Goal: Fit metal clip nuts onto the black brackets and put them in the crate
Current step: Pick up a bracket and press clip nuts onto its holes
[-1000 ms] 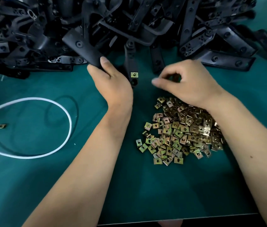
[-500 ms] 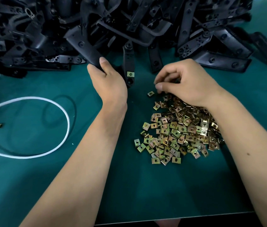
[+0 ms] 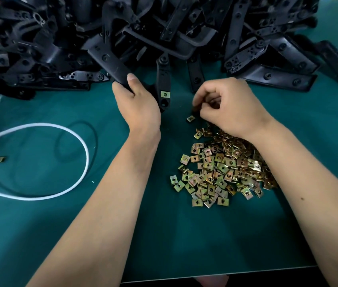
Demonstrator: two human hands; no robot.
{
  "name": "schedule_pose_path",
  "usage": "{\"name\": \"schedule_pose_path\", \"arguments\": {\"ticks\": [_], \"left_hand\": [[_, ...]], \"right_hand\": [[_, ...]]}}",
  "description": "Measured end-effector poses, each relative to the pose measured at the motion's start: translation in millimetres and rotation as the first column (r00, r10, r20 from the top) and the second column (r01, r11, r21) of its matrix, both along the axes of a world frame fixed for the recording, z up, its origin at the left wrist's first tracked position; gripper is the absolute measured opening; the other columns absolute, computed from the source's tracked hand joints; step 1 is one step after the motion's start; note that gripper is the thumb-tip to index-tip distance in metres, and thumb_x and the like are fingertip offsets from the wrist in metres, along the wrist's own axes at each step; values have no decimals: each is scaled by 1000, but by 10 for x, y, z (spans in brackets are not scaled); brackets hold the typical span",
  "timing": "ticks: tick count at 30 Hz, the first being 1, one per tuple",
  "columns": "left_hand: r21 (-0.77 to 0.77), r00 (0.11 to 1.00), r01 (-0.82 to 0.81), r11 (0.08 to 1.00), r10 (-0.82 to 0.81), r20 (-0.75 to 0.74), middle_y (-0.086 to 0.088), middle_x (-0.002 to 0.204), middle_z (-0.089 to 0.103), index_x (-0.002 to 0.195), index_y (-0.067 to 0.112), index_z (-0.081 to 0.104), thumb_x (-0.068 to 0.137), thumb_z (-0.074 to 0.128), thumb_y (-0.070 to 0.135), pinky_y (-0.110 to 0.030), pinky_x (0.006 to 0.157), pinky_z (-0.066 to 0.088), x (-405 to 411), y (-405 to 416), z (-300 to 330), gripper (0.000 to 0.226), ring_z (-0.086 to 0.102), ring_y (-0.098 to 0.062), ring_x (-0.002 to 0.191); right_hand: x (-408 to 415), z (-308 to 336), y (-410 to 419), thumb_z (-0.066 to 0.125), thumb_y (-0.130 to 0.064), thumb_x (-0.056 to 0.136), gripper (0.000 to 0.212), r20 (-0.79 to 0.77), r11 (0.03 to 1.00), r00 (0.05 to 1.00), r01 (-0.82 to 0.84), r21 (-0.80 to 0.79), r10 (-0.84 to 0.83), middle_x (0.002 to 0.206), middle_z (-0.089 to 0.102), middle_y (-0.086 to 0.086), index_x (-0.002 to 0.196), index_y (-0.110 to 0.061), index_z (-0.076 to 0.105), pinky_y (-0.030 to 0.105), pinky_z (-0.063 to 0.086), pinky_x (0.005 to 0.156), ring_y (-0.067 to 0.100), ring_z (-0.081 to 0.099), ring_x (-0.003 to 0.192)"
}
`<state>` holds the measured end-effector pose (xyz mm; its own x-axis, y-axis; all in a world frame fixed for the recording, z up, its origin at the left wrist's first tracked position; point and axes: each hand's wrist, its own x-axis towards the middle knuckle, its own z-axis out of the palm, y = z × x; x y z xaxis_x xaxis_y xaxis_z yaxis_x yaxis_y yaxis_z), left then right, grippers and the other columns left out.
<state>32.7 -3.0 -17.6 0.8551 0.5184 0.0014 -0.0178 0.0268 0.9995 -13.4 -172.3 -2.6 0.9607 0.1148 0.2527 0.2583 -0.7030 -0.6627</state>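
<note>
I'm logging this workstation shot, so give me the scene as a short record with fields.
surface: green mat
left hand: grips a black bracket with one clip nut fitted
right hand: fingers curled at the top of the clip nut pile; what it pinches is hidden
bracket heap: along the far edge
white cable: looped, left
crate: not in view
</note>
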Motion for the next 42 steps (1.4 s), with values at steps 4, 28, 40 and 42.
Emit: {"name": "schedule_pose_path", "arguments": {"ticks": [4, 28, 40, 42], "left_hand": [[3, 1000, 7, 1000, -7, 5, 10, 81, 43, 83, 22, 39, 110, 40, 30, -18, 65, 36, -9, -11, 7, 29, 39, -5, 67], [82, 998, 65, 995, -65, 0, 10, 82, 51, 97, 15, 53, 104, 53, 22, -20, 66, 38, 31, 93, -21, 10, 46, -6, 69], [-236, 964, 263, 935, -266, 20, 2, 81, 54, 80, 21, 51, 97, 52, 13, -41, 77, 39, -33, 17, 43, 19, 48, -21, 83], [-221, 964, 262, 939, -263, 27, 0, 82, 51, 80, 20, 49, 94, 51, 14, -42, 76, 38, -47, 6, 42, 16, 45, -22, 83]], "right_hand": [[-14, -3, 6, 66, -1, 87, 25, 20, 1000, 1000, 10, 2, -10, 85, 76, -3, 104, -16, 75, 32, 57, 81, 12, 71, 82], [27, 2, 52, 80, -32, 88, 15, -61, 939, 987, -158, -306, 146, 105, 61, -3, 100, -25, 75, 28, 36, 89, 18, 47, 105], [10, -19, 123, 66, 5, 95, 17, -89, 611, 996, 77, 788, -11, 85, 75, 4, 104, -5, 75, 23, 57, 75, 16, 74, 81], [-14, -28, 182, 63, 13, 93, 18, -123, 427, 990, 80, 901, 73, 87, 73, 9, 106, 3, 72, 26, 60, 79, 29, 77, 88]]}}
